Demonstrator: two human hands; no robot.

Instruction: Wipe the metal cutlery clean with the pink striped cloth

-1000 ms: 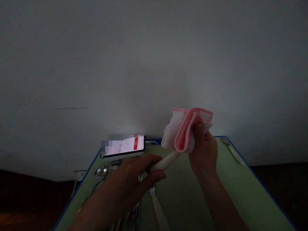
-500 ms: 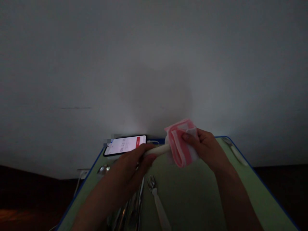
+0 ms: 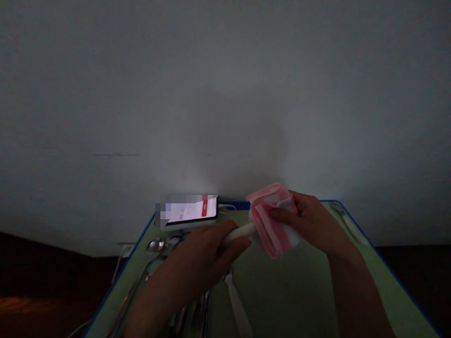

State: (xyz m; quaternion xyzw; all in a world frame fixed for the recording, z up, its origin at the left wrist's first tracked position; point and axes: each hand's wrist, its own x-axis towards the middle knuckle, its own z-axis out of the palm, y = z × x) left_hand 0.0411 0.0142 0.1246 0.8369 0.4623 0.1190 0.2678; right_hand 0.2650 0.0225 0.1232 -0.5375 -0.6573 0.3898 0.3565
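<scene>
Head camera: Above a blue-edged green counter (image 3: 299, 291), the left hand (image 3: 214, 244) is gripping a smooth white handle (image 3: 241, 233), while the right hand (image 3: 310, 218) is pinching a soft pink-and-white cloth (image 3: 275, 223) around its far end; bare surface is stretching rightward, a pale wall rising behind.

The pink-and-white cloth (image 3: 272, 227) has moved lower, folded more compactly.
</scene>
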